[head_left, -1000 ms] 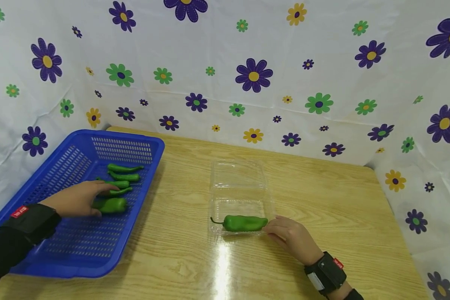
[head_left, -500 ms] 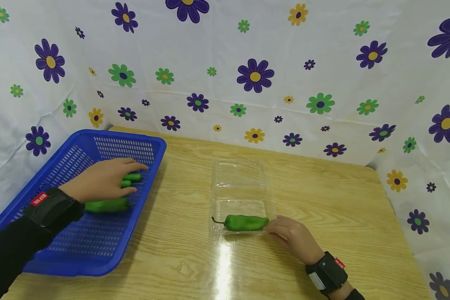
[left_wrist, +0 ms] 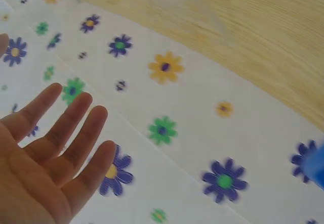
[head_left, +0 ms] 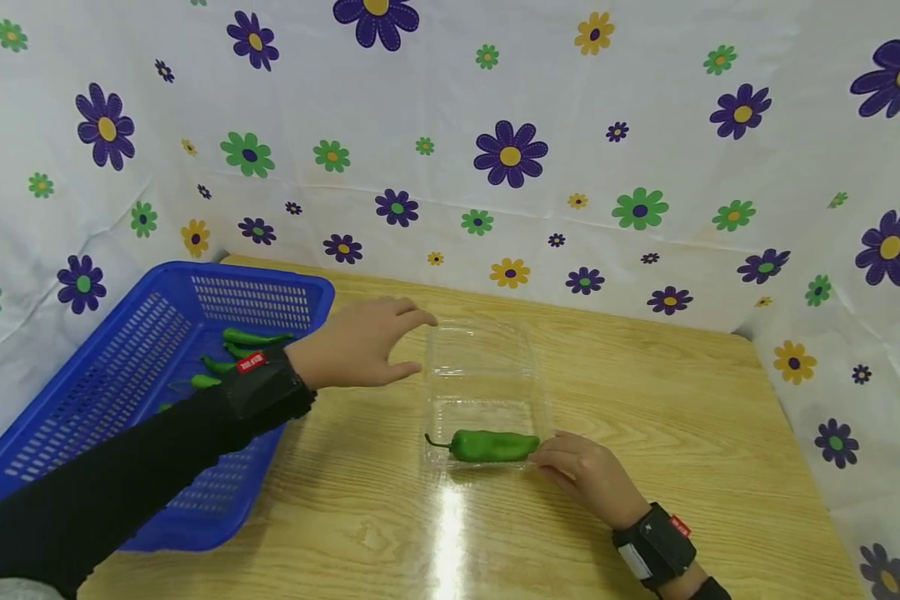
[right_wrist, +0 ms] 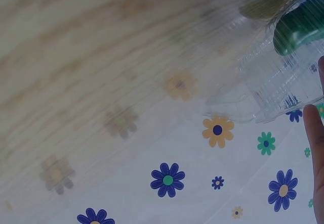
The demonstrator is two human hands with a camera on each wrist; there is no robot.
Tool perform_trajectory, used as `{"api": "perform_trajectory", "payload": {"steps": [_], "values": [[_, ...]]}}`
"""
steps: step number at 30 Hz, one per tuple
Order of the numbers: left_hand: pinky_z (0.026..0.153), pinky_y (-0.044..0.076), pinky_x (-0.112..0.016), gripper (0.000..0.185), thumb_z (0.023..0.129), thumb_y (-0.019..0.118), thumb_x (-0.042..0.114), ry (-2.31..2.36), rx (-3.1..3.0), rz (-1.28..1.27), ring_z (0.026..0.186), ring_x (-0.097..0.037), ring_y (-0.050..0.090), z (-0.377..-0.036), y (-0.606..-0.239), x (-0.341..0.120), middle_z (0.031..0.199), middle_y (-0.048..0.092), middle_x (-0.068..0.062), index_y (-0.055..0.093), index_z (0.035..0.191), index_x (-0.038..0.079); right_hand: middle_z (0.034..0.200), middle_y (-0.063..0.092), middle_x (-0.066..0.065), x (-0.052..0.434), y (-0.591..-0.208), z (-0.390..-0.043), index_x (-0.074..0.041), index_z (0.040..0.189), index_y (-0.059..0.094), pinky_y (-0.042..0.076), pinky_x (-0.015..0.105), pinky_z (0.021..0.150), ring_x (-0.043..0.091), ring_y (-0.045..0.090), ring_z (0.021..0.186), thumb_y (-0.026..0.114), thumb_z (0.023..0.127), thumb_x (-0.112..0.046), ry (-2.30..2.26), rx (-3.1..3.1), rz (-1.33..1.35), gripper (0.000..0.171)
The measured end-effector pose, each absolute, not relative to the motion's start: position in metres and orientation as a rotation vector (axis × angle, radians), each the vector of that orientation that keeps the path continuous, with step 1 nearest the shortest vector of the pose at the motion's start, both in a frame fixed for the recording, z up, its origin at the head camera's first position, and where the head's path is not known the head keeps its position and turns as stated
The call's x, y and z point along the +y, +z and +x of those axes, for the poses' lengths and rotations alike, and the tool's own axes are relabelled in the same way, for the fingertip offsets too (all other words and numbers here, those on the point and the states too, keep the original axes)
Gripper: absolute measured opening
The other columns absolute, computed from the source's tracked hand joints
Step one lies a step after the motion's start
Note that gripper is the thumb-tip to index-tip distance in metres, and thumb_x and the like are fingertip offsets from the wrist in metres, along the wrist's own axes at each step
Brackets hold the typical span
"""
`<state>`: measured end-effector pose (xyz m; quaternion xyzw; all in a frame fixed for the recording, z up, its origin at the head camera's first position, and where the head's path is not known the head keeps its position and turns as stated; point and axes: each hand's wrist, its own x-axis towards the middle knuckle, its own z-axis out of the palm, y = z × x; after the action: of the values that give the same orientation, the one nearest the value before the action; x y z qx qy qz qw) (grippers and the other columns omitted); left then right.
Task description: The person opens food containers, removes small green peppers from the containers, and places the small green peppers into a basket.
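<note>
My left hand [head_left: 356, 343] is stretched over the table, just left of the raised lid of a clear plastic clamshell container [head_left: 480, 350]. Its fingers are spread and hold nothing, as the left wrist view also shows. A long green pepper [head_left: 493, 446] lies across the front of the container, stem to the left. At the container's right front corner my right hand [head_left: 588, 477] pinches the edge beside the pepper's tip. In the right wrist view, fingertips [right_wrist: 311, 114] touch the clear rim. Several green peppers [head_left: 251, 337] lie in the blue basket, partly hidden by my left sleeve.
The blue perforated basket [head_left: 187, 521] stands at the left of the wooden table [head_left: 375, 508], under my left forearm. A white flowered cloth [head_left: 435, 92] hangs behind the table and along both sides.
My left hand has moved from over the peppers in the basket, rightward across the basket's rim, to beside the container's lid, carrying nothing. The right hand stays at the container's corner.
</note>
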<state>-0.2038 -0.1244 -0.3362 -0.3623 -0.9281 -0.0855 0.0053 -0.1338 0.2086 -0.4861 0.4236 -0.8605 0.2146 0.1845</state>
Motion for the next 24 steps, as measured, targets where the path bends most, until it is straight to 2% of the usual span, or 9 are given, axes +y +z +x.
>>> {"api": "perform_trajectory", "payload": {"steps": [7, 12, 24], "values": [[0.095, 0.047, -0.041, 0.054, 0.087, 0.063, 0.038, -0.211, -2.928, -1.259, 0.115, -0.026, 0.056, -0.208, -0.343, -0.062, 0.129, 0.055, -0.009, 0.049, 0.134, 0.016, 0.087, 0.069, -0.004, 0.209, -0.487, -0.133, -0.012, 0.089, 0.072, 0.054, 0.034, 0.088, 0.011, 0.066, 0.084, 0.081, 0.064, -0.001, 0.626, -2.414, 1.197, 0.028], [0.093, 0.049, -0.038, 0.054, 0.087, 0.062, 0.039, -0.111, -2.981, -1.350, 0.114, -0.024, 0.055, -0.207, -0.362, -0.028, 0.129, 0.055, -0.007, 0.048, 0.135, 0.017, 0.087, 0.069, -0.003, 0.208, -0.487, -0.135, -0.011, 0.088, 0.072, 0.053, 0.034, 0.089, 0.011, 0.066, 0.084, 0.081, 0.064, 0.000, 0.614, -2.415, 1.197, 0.028], [0.089, 0.050, -0.031, 0.053, 0.088, 0.058, 0.045, 0.069, -3.106, -1.394, 0.109, -0.018, 0.058, -0.195, -0.415, 0.005, 0.125, 0.056, -0.003, 0.048, 0.133, 0.019, 0.087, 0.070, -0.004, 0.208, -0.486, -0.135, -0.012, 0.088, 0.073, 0.053, 0.033, 0.089, 0.010, 0.067, 0.084, 0.081, 0.065, -0.001, 0.604, -2.430, 1.184, 0.027]]}}
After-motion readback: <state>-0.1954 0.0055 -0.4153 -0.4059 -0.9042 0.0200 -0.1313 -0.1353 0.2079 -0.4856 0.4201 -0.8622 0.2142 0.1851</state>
